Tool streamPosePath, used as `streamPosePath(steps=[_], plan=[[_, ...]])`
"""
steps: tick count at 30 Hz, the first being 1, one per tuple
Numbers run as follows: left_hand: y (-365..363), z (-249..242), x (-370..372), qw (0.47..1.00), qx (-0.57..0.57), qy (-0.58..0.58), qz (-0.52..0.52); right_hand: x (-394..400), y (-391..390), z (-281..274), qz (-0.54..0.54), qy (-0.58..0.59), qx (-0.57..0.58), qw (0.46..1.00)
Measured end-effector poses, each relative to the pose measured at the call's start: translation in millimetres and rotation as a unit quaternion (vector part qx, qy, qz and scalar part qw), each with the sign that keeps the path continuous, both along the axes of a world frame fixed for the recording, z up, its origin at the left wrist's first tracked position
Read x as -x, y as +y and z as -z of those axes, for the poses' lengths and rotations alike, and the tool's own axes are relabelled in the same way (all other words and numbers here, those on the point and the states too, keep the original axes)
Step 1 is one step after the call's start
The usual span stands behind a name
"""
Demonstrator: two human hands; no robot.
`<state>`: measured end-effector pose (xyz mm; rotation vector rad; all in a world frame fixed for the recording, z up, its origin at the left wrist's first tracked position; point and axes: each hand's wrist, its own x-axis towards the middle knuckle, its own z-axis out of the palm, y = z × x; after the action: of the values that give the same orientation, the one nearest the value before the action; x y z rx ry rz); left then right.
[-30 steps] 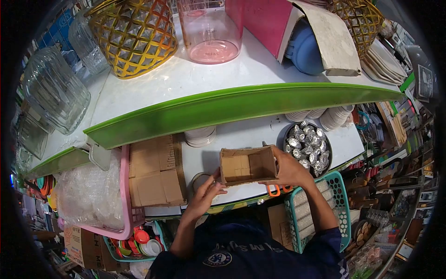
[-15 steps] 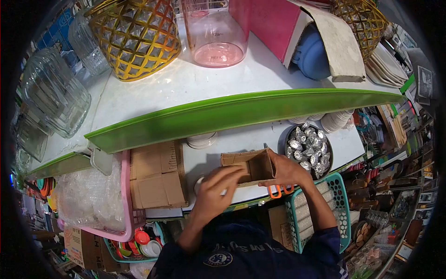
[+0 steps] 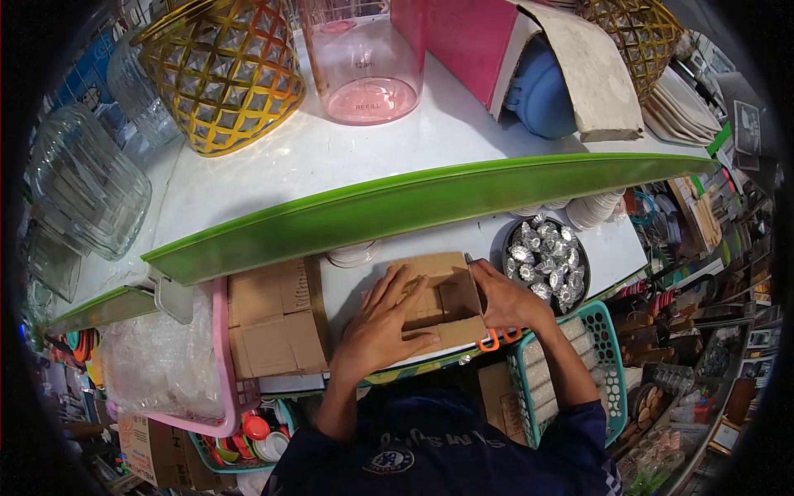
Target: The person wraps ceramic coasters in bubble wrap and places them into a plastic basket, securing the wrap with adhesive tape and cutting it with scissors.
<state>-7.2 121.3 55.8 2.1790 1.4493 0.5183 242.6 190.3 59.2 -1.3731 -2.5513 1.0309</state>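
A small brown cardboard box stands on the white lower shelf, its top open and flaps folded outward. My left hand is open, fingers spread across the box's left side. On the opposite side, my right hand closes against the right wall and steadies it. Scissors with orange handles show partly below my right hand; the rest is hidden. To the right, a dark round pan holds many small silver fluted moulds.
Another cardboard box lies at left, beside a pink basket with plastic-wrapped goods. A teal basket is by my right arm. The green-edged upper shelf overhangs, bearing glass jars and a clear pink-based container.
My left hand has moved from over the opening to spread along the box's left side. Front and back flaps now lie folded outward. My right hand stays at the right wall.
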Motion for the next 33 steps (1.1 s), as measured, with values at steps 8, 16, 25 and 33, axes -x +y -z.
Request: streamPosePath(steps=[8, 16, 25, 33], plan=[[1, 19, -5, 1.000, -0.008, 0.009, -0.004, -1, -35, -39, 0.054, -0.128, -0.215, 0.967], [3, 18, -2, 0.999, -0.030, -0.016, 0.003, 56, -63, -52, -0.004, 0.134, -0.155, 0.979], [-1, 25, -3, 0.996, 0.010, -0.074, -0.044, 28, -33, -24, 0.021, -0.012, -0.162, 0.987], [-2, 40, -4, 0.984, 0.033, -0.161, -0.073, 16, -24, -6, 0.035, 0.066, -0.049, 0.996]])
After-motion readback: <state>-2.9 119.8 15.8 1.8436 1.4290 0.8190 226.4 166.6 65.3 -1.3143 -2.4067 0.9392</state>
